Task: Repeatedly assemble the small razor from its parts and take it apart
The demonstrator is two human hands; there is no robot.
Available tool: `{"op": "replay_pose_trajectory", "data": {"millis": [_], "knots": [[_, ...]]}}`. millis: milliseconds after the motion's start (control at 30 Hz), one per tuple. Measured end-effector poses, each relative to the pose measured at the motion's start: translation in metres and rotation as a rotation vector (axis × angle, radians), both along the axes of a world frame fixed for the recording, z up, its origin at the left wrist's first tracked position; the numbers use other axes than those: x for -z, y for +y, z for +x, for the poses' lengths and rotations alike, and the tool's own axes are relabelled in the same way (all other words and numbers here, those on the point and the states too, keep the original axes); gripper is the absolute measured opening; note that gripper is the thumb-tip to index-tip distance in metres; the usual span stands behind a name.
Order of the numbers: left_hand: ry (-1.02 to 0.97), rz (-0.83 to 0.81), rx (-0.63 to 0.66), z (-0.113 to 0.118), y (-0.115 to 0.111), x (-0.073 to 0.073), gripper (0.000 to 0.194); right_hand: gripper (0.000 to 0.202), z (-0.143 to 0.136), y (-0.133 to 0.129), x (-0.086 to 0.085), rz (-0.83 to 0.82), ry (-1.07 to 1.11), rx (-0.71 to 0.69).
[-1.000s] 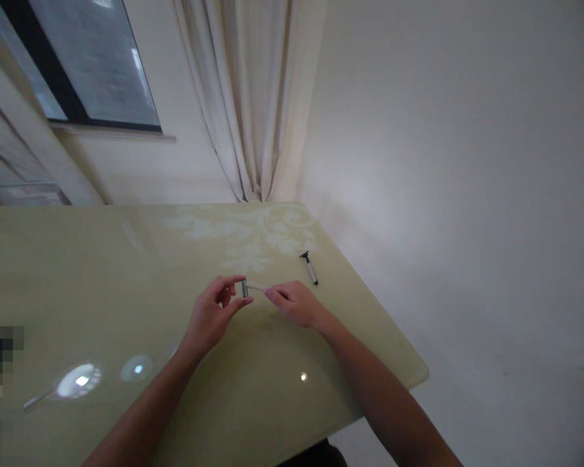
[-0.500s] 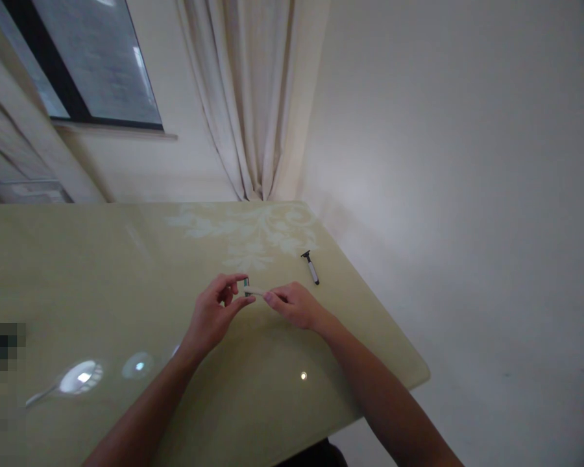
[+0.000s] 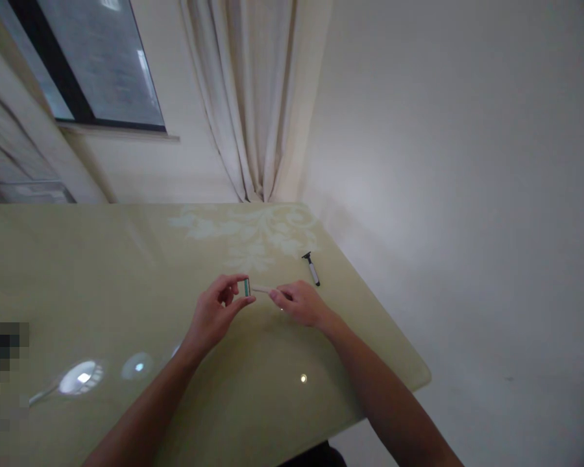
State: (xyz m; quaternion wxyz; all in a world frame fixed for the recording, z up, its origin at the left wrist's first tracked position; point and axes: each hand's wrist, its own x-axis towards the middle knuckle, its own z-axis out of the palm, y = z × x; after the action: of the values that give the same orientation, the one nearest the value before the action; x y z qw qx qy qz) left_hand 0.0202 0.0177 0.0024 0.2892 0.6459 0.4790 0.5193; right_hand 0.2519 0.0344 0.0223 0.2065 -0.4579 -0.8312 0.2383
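Stick (image 3: 261, 290), pale and thin, juts from the right hand's (image 3: 299, 303) closed grip toward a small green piece (image 3: 247, 287), which the left hand (image 3: 218, 308) pinches by its ends (contact with the stick is unclear). A razor (image 3: 311, 269) lies beyond the right hand. Held so slightly, the piece could twist free if the stick pressed it off-centre.

The head camera is looking forward and down across the table (image 3: 126, 279). It is facing the curtain (image 3: 253, 97) and wall (image 3: 442, 162) standing farther off.
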Motion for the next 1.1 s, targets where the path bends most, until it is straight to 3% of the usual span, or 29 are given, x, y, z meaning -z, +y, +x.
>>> {"op": "replay_pose_trajectory", "data": {"millis": [100, 267, 400, 567, 667, 867, 1000, 1100], "knots": [[-0.006, -0.006, -0.004, -0.0005, 0.0001, 0.0006, 0.038, 0.055, -0.0007, -0.0008, 0.0001, -0.014, 0.019, -0.041], [-0.027, -0.021, 0.0, -0.0005, -0.0003, 0.0, 0.04, 0.056, 0.0019, 0.0014, 0.0019, 0.007, 0.019, 0.032], [-0.045, -0.045, 0.008, -0.0008, -0.0003, -0.001, 0.042, 0.056, 0.001, 0.0006, 0.0034, -0.016, 0.064, -0.034], [-0.081, -0.056, 0.026, -0.002, -0.0007, -0.0023, 0.041, 0.056, 0.0015, 0.0003, 0.0007, 0.001, 0.068, 0.021], [-0.103, -0.058, 0.054, -0.0017, -0.001, -0.0021, 0.041, 0.056, 0.0007, -0.0011, -0.0006, -0.017, 0.087, -0.034], [-0.098, -0.034, 0.053, 0.0, -0.0019, -0.0032, 0.041, 0.056, 0.0014, -0.0009, 0.0016, 0.034, 0.076, 0.023], [-0.083, -0.014, 0.057, 0.0011, -0.0034, -0.0059, 0.04, 0.055, 0.0024, -0.0013, 0.0017, 0.017, 0.106, -0.054], [-0.052, 0.011, 0.044, 0.0013, -0.0042, -0.0071, 0.039, 0.054, 0.0024, -0.0013, 0.0005, 0.027, 0.069, -0.011]]}}
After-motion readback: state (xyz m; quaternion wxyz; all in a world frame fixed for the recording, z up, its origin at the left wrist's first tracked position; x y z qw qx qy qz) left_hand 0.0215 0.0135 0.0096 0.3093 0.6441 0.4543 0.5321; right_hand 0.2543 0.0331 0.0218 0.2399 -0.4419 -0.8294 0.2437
